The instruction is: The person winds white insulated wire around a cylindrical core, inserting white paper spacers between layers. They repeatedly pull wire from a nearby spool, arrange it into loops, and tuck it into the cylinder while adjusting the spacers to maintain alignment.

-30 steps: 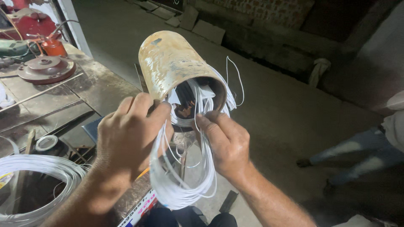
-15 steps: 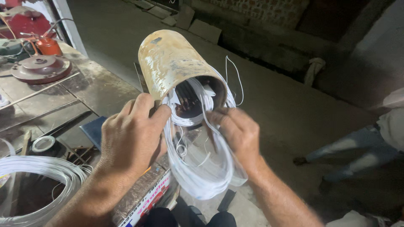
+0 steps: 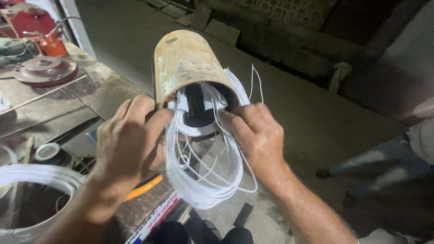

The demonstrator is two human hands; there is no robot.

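A rusty metal cylinder (image 3: 185, 63) lies on its side with its open end toward me. A coil of white wire (image 3: 203, 180) hangs out of that opening in long loops. My left hand (image 3: 131, 140) grips the left side of the coil at the cylinder's rim. My right hand (image 3: 257, 135) pinches the right side of the coil, fingers pressed at the rim. Loose wire ends stick up behind my right hand.
A worn metal workbench (image 3: 68, 104) lies on the left with a round reddish disc (image 3: 45, 70), an orange oil can (image 3: 53, 45), a tape roll (image 3: 47, 152) and another white wire coil (image 3: 36, 180). Another person's legs (image 3: 375, 167) stand on the concrete floor at right.
Both hands have shifted on the coil at the cylinder mouth, and the hanging loops have swung slightly right. The view moved a little closer.
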